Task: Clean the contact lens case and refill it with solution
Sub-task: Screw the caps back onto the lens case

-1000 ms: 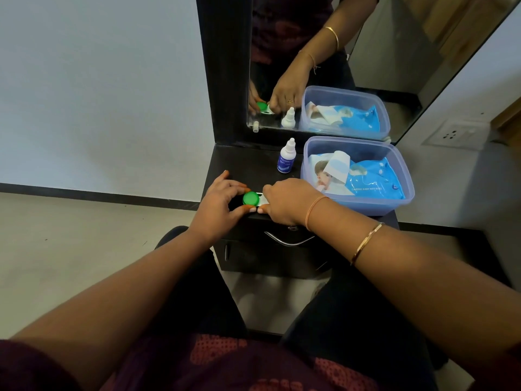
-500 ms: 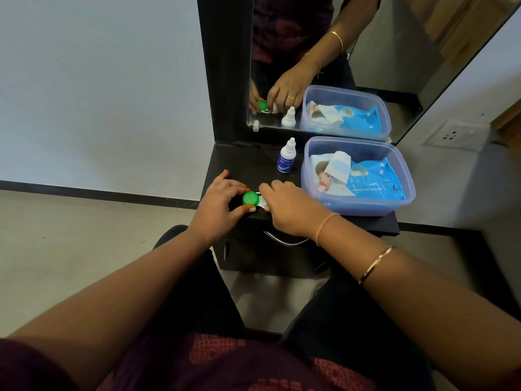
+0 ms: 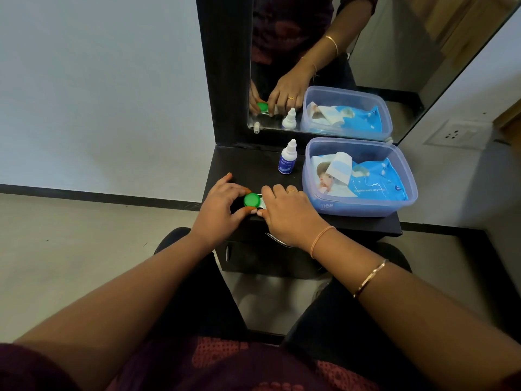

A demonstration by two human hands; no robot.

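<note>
While both hands meet at the near edge of the black shelf (image 3: 245, 165), the contact lens case (image 3: 261, 204) lies flat on that edge between them.

Left hand (image 3: 222, 206): thumb on the near side and forefinger on the far side of the green cap (image 3: 251, 200), pinching it. The other fingers are spread and lifted. The cap sits on the left well of the case.

Right hand (image 3: 287, 211): fingers curled down over the right half of the case, holding it against the shelf. That half is hidden under the fingers, so whether it carries a cap cannot be told. 1 ring on a finger; 1 orange band and 1 gold bangle on the wrist.

Solution bottle (image 3: 287, 160): upright, white with a blue label, cap on, far of the hands and well apart from them, just left of the plastic box (image 3: 352, 206).

Plastic box: translucent blue, no lid, at the right of the shelf, touching neither hand. 1 blue pack of wet wipes (image 3: 377, 182) lies inside, flap peeled back.

Mirror (image 3: 380, 38): stands at the far edge of the shelf and reflects the hands, bottle and box. Wall socket (image 3: 456, 134) to the far right.
</note>
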